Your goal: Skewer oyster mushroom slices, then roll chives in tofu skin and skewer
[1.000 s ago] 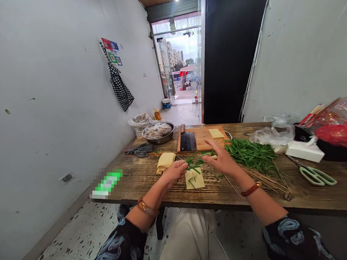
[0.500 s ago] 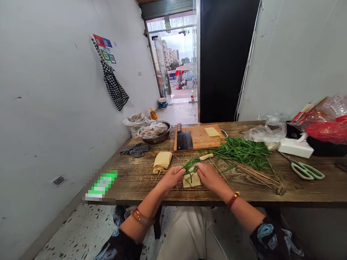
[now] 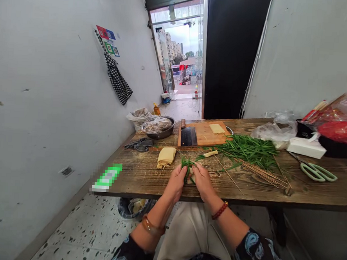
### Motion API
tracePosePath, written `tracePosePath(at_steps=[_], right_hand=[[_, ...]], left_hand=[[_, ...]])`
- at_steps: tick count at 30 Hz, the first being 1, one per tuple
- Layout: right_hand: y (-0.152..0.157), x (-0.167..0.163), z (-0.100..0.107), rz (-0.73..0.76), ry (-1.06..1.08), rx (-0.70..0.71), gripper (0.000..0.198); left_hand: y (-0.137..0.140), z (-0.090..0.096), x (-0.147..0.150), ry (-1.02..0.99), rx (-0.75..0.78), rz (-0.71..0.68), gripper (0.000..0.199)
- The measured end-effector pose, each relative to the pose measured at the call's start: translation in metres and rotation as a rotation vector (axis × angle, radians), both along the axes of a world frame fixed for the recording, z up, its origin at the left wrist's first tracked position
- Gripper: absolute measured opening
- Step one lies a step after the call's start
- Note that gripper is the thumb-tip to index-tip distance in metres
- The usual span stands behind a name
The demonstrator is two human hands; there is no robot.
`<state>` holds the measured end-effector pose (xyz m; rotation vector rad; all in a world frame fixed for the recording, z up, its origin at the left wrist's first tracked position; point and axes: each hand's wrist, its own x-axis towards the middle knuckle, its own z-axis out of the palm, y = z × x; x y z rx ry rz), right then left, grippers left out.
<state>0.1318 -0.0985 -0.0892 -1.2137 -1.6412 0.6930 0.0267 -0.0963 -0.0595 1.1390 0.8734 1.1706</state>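
My left hand (image 3: pixel 176 182) and my right hand (image 3: pixel 202 181) are close together at the table's near edge, fingers closed around a small bunch of green chives (image 3: pixel 185 162). Under the hands lies a pale yellow tofu sheet (image 3: pixel 191 178), mostly hidden by them. A folded stack of such sheets (image 3: pixel 166 156) sits to the left. Just beyond my right hand is a finished-looking roll (image 3: pixel 211 153) with green leaves poking from one end. A heap of loose chives (image 3: pixel 250 150) spreads to the right, beside thin wooden skewers (image 3: pixel 263 175).
A cleaver (image 3: pixel 188 136) and one sheet (image 3: pixel 217 128) lie on the cutting board (image 3: pixel 204 139). Left of it stand a metal bowl (image 3: pixel 161 134) and a grey cloth (image 3: pixel 140 144). Green-handled scissors (image 3: pixel 318 172) and a tissue pack (image 3: pixel 306 148) are on the right. A bin (image 3: pixel 133 208) stands below.
My hands have drawn closer together, and the chives between them are now gathered into a more compact, upright bunch. The view has shifted slightly.
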Motion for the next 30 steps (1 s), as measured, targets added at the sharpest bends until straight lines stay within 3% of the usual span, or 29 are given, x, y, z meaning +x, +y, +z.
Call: tracePosePath(at_steps=[4, 7, 10, 15, 18, 21, 25, 27, 30], right_hand=[[0.0, -0.001, 0.002, -0.139, 0.015, 0.057, 0.047], [0.001, 0.004, 0.006, -0.184, -0.044, 0.104, 0.047], [-0.002, 0.01, 0.009, -0.197, -0.144, 0.142, 0.046], [-0.007, 0.025, 0.014, -0.143, -0.497, 0.234, 0.046], [-0.004, 0.047, 0.027, -0.086, -0.463, 0.269, 0.044], [-0.002, 0.066, 0.053, -0.152, -0.397, 0.331, 0.047], [-0.009, 0.064, 0.078, 0.168, -0.689, 0.479, 0.05], [-0.013, 0.058, 0.077, 0.272, -0.826, 0.451, 0.05], [-0.013, 0.055, 0.068, 0.279, -0.949, 0.319, 0.044]], left_hand=[[0.0, -0.002, 0.014, -0.12, 0.031, 0.091, 0.029], [-0.002, 0.0, 0.023, -0.161, 0.02, 0.084, 0.033], [-0.004, 0.003, 0.025, -0.161, -0.013, -0.018, 0.037], [-0.003, 0.004, 0.015, -0.114, -0.152, -0.17, 0.029], [0.003, 0.006, 0.003, 0.031, -0.198, -0.24, 0.025], [0.009, 0.012, -0.006, 0.178, -0.198, -0.317, 0.023], [0.014, 0.025, -0.008, 0.296, -0.169, -0.372, 0.023], [0.015, 0.03, -0.008, 0.321, -0.153, -0.417, 0.025], [0.016, 0.035, -0.011, 0.319, -0.204, -0.527, 0.024]])
